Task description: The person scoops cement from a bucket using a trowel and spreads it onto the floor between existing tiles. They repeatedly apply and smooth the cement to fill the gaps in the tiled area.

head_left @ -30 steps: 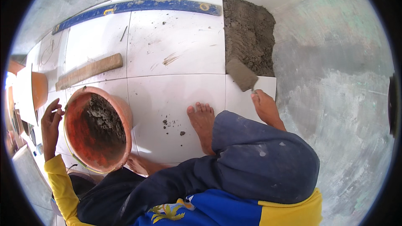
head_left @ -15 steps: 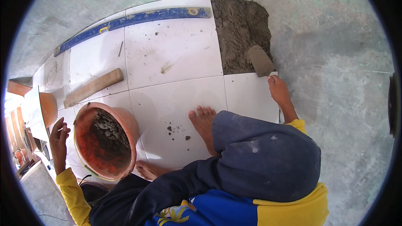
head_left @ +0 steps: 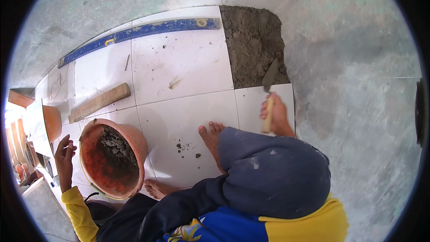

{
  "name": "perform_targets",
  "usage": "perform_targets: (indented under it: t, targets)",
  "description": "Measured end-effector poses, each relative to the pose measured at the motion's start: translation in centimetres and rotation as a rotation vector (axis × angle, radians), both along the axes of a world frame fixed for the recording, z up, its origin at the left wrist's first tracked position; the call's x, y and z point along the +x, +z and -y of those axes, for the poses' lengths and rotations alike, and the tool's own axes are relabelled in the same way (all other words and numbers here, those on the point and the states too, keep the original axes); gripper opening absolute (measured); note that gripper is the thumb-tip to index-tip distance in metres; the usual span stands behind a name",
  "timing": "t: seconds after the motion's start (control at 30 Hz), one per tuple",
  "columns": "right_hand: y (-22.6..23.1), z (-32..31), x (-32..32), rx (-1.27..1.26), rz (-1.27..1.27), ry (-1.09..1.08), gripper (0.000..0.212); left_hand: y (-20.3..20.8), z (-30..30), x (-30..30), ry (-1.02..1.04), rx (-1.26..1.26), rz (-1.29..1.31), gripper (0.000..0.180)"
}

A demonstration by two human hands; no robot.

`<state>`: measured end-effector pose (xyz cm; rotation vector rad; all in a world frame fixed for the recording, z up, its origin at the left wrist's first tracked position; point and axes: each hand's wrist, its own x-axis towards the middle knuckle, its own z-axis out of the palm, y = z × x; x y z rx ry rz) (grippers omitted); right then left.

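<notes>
From the head view, the mortar patch [head_left: 253,45] lies in the corner of the room, and the trowel [head_left: 270,77] is at its near right edge, the blade over the mortar; whether the metal touches it I cannot tell. The right hand [head_left: 278,112], nearer the person than the patch, is wrapped around the pale handle. The left hand [head_left: 65,156], far to the left of the patch on the near side, is loosely curled and holds nothing, just beside the bucket [head_left: 140,145].

The trowel should be light and stiff, its thin blade probably slick with wet mortar, so the handle is the place to hold it. The mortar looks soft and damp, likely heavy by the load and apt to crumble; the part-filled bucket would be weighty, best lifted by its rim or bail.

White floor tiles [head_left: 188,107] border the patch on its left and near sides, hard and smooth, probably slippery where wet, with crumbs [head_left: 198,156] strewn toward the person. Left of the patch lie a blue spirit level [head_left: 150,30] and, closer in, a wooden board [head_left: 101,103]. A rough grey wall [head_left: 349,89] rises right of the patch.
</notes>
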<state>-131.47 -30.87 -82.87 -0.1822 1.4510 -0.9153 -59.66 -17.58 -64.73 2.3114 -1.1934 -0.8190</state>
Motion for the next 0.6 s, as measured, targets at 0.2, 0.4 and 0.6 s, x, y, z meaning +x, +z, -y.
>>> perform_targets:
  t: [0.2, 0.4, 0.6]
  targets:
    - [-3.9, 7.8, 12.0, -0.208, 0.21, -0.188, 0.034, 0.6, 0.4, -1.1, -0.024, 0.005, 0.026, 0.045]
    - [-4.3, 19.1, 11.9, -0.136, 0.062, -0.016, 0.034, 0.7, 0.3, -1.5, 0.008, -0.01, 0.007, 0.045]
    - [2.8, 17.0, 4.4, -0.044, -0.8, 0.876, 0.04, 1.3, -3.0, 0.3, 0.066, 0.009, 0.039, 0.044]
